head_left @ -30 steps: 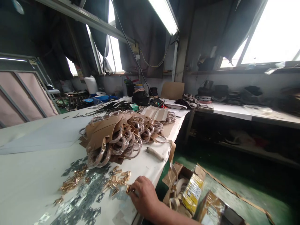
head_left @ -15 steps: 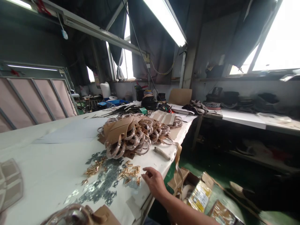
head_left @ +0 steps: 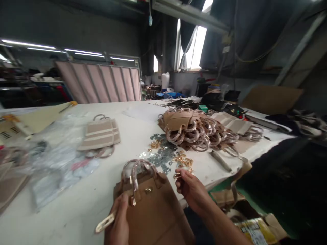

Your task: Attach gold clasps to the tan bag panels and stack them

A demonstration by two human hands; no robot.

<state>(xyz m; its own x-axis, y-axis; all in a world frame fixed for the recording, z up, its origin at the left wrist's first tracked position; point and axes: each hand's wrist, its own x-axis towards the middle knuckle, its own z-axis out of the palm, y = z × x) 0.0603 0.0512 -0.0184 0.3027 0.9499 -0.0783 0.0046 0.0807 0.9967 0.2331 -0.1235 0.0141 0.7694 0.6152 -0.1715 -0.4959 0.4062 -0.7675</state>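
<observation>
Item: brown bag (head_left: 155, 211), lower centre of the frame, lying front-up on the near edge of the white table (head_left: 76, 204), its two film-wrapped handles (head_left: 136, 168) standing up on the far side.

Left hand (head_left: 119, 221), bottom centre: closed on the bag's near left part, thumb pressed flat on the front panel just below the gold clasp (head_left: 148, 191), fingers hidden underneath. A gold-tipped strap tab (head_left: 105, 223) stuck out to the left of it.

Right hand (head_left: 191, 189), just right of the bag: thumb and forefinger pinched on one small gold fitting (head_left: 177, 175), other fingers curled.

Handling, by judgement: the bag looked light and soft-sided, with stiff handles made slick by the wrap. The body or the handle bases seemed the surer hold. The fitting looked tiny, hard and easy to drop.

Edges and room:
- The table edge ran close under the right hand, with a drop to a carton (head_left: 255, 228) on the floor at lower right.
- Bare tabletop lay left of the bag.

Mid-frame:
- loose gold fittings (head_left: 182, 160)
- grey metal plates (head_left: 163, 156)
- a hand tool (head_left: 221, 160)

Left of centre:
- a striped beige bag (head_left: 100, 132)
- crumpled clear plastic (head_left: 58, 160)

Farther, right of centre: a heap of brown bag parts (head_left: 199, 131) with wrapped handles.
</observation>
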